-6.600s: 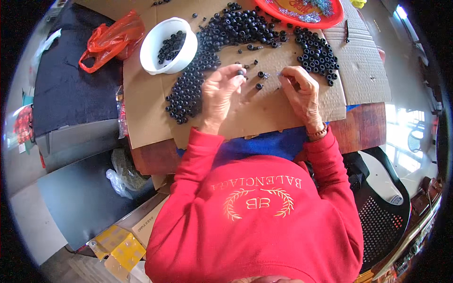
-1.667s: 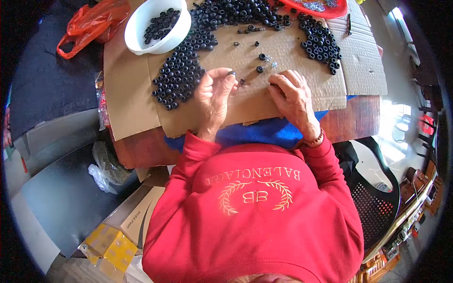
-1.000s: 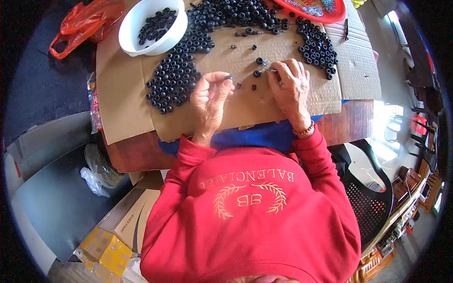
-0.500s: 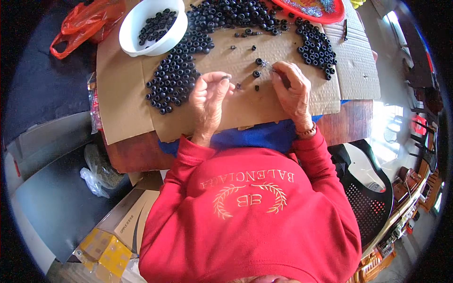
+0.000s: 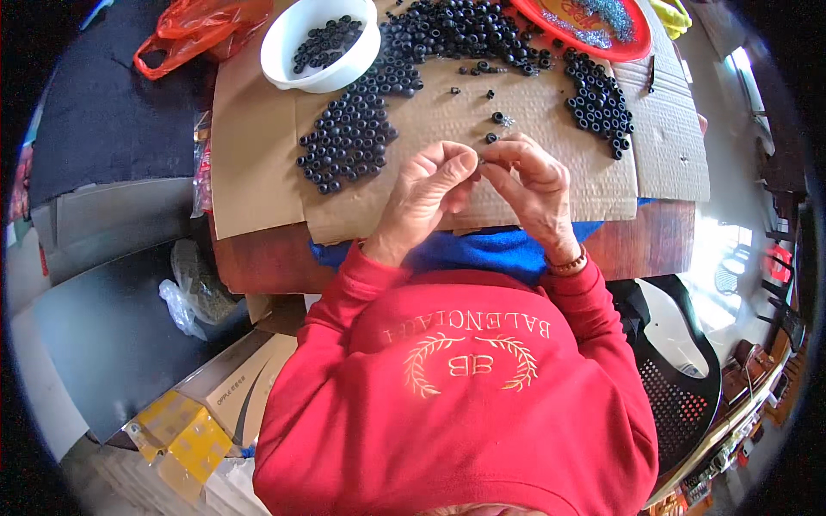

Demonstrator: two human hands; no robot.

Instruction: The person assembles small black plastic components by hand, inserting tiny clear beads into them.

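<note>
My left hand (image 5: 426, 193) and my right hand (image 5: 535, 179) meet fingertip to fingertip over the near part of the cardboard (image 5: 594, 185). Thumb and forefinger of the left are pinched on a small black piece, mostly covered by the fingers. The right pinches too, and what lies in its grip is too small to make out. Just beyond them sit a black ring-shaped part (image 5: 491, 138), another black part (image 5: 497, 117) and a little silvery cluster of fine metal pieces (image 5: 508, 122).
Black round parts (image 5: 348, 142) lie spread at the left, a bigger pile (image 5: 456, 30) at the back and more rings (image 5: 600, 101) at right. A white bowl (image 5: 277, 53) holds black pieces. Silvery pieces lie on a red plate (image 5: 641, 39). A red plastic bag (image 5: 202, 34) rests at far left.
My hands were apart and have come together, the left moving right and the right a little inward. The whole view has shifted slightly.
</note>
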